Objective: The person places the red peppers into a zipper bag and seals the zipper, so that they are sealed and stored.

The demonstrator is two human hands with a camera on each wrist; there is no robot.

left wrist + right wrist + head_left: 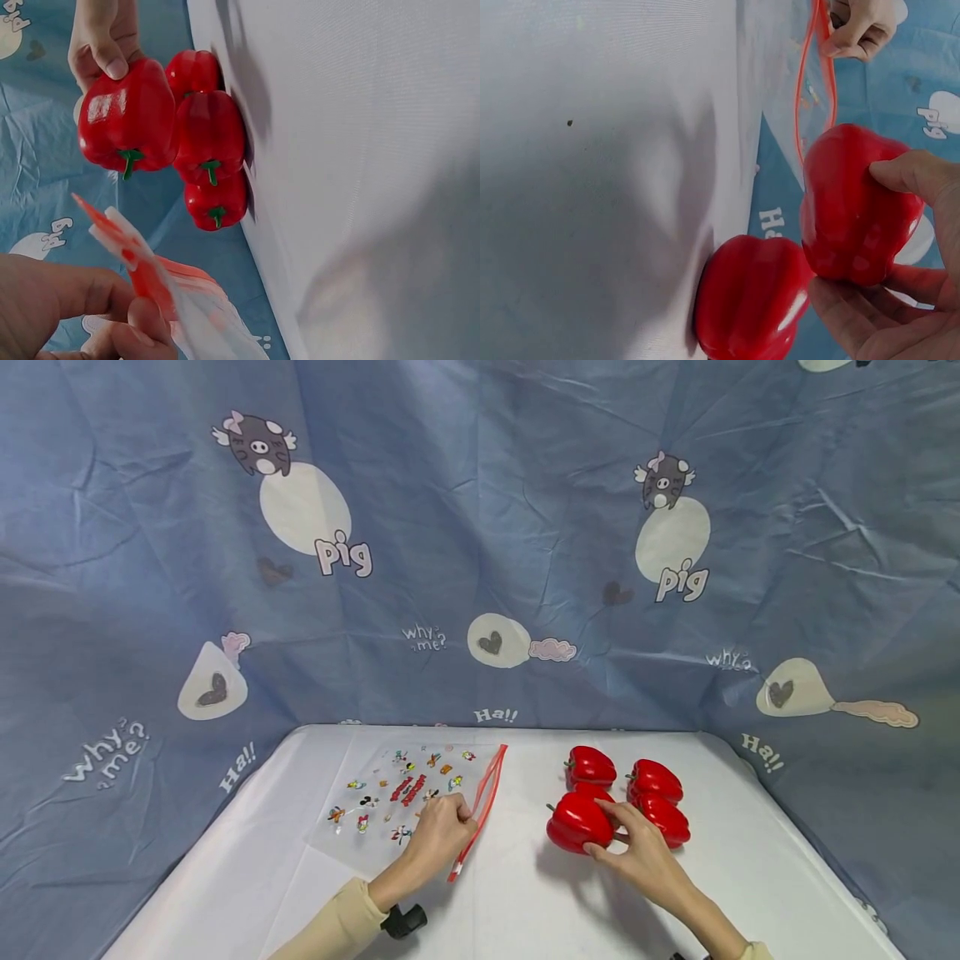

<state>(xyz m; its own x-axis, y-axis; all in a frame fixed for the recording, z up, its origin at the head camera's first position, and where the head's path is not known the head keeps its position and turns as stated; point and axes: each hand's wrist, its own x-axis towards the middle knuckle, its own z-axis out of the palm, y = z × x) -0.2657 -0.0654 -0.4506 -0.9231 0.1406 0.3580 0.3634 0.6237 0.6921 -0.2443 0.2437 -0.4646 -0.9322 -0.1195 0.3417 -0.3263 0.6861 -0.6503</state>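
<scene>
A red bell pepper [579, 823] is gripped between the thumb and fingers of my right hand [643, 853], raised above the table. In the right wrist view the thumb presses one side of the pepper [855, 202] and the fingers lie under the other. My left hand [442, 828] pinches the red zip edge of a clear zip bag [375, 852] printed with cartoon figures. In the left wrist view the bag's mouth [161, 281] is lifted and parted at the pinched edge. The bag's far part lies flat on the table.
Several more red bell peppers stand on the right half of the white table [517, 910], including one at the back [591, 767] and one at the right [664, 821]. Another is partly hidden behind the held pepper. A blue printed cloth [420, 543] hangs behind the table.
</scene>
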